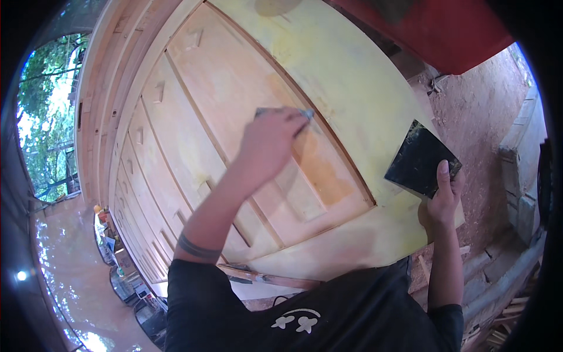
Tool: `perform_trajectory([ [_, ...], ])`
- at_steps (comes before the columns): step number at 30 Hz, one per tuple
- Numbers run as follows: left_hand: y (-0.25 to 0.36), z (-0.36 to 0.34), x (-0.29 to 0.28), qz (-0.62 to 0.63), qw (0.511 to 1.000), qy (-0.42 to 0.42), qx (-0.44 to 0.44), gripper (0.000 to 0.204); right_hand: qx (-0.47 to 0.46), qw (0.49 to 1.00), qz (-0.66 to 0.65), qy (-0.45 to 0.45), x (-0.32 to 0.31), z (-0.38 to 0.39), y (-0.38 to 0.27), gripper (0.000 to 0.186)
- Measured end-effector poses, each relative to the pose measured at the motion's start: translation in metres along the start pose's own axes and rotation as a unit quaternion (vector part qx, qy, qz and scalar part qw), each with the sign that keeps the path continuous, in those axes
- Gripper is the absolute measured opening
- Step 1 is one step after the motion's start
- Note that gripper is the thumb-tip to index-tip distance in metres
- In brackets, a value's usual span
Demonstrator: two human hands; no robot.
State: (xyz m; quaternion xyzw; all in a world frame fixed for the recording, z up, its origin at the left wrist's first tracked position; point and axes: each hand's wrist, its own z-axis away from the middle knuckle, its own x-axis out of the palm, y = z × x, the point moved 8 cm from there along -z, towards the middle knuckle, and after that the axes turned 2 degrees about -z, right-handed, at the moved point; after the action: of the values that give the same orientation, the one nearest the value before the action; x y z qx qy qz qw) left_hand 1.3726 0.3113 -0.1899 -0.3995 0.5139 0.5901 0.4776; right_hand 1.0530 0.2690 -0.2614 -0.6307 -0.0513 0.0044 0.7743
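Note:
A large pale wooden panel (328, 70) with raised mouldings and several small raised blocks stretches out before me. My left hand (275, 138) is closed over a thin blue-grey spreader (267, 110), mostly hidden under the fingers, at one recessed section of the panel. Just below that hand, a damp-looking orange patch (325, 173) shows on the section beside the dark moulding. Over the panel's right edge, my right hand (447, 193) grips a black square plate (419, 161) by its lower corner, thumb on top.
Red sheeting (434, 35) hangs at the upper right. Bare brown ground (475, 117) lies beyond the panel's right edge, with a pale block-like stack (521, 158) farther right. Long wooden boards (97, 117) stand along the far left. Wood scraps (498, 328) lie at the lower right.

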Motion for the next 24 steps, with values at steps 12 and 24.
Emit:
perform_trajectory([
  [12, 0.011, 0.027, 0.015, -0.05, 0.988, 0.077, 0.128, 0.057, 0.014, 0.998, -0.052, 0.026, 0.019, 0.005, -0.016, 0.021],
  [24, -0.03, -0.01, -0.015, 0.056, 0.998, -0.019, 0.012, 0.053, -0.058, 0.998, 0.026, 0.001, 0.012, -0.001, -0.018, 0.023],
])
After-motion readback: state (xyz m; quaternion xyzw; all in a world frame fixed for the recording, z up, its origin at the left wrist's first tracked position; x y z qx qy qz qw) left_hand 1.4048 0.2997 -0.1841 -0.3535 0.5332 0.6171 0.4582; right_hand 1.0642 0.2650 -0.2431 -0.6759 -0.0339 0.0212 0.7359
